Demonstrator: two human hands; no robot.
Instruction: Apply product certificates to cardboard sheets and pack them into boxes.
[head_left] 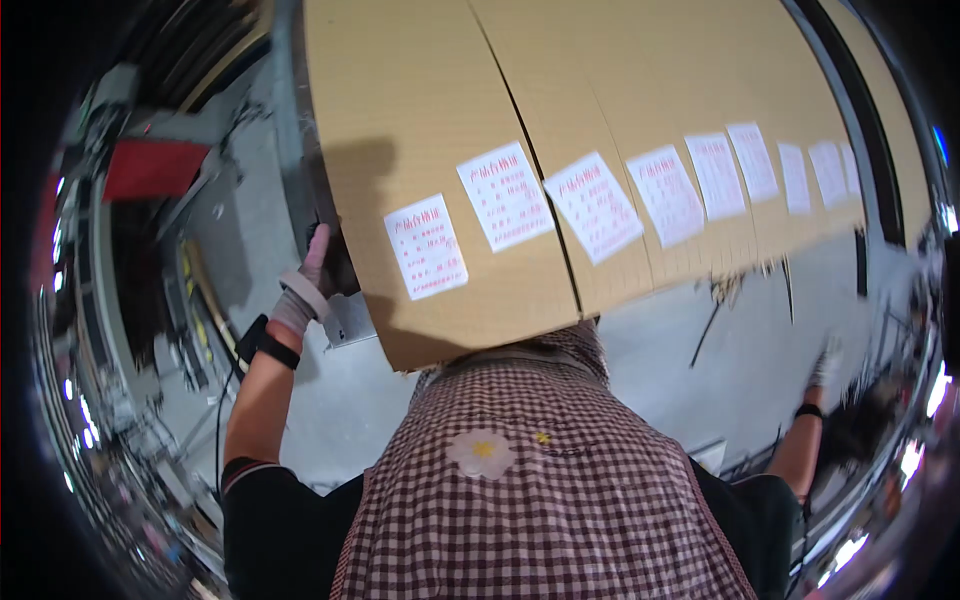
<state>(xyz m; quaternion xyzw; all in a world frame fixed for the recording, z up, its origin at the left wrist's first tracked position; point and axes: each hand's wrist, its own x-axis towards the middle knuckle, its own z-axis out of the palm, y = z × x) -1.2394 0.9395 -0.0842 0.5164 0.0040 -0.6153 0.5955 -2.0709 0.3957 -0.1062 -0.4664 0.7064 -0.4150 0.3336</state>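
A broad cardboard sheet point(350, 230), split by a dark gap, lies in front of me. Several white paper slips point(427, 247) with red print run in a row across it toward the right. At the left side of the cardboard, my left hand point(306, 282) in a pale glove is closed against a dark metal frame point(338, 262). Its thumb points up; the other fingers are mostly hidden. Far to the right, below the cardboard and apart from it, is my gloved right hand point(826, 366). Motion smears its fingers, and no held thing can be made out.
Grey floor point(660, 345) shows below the cardboard. A black strap or bar point(850, 110) crosses the cardboard at the right. A red panel point(153, 168) and yellow-and-black bars point(205, 300) are at the left. Thin dark strands point(708, 330) hang from the cardboard's near edge.
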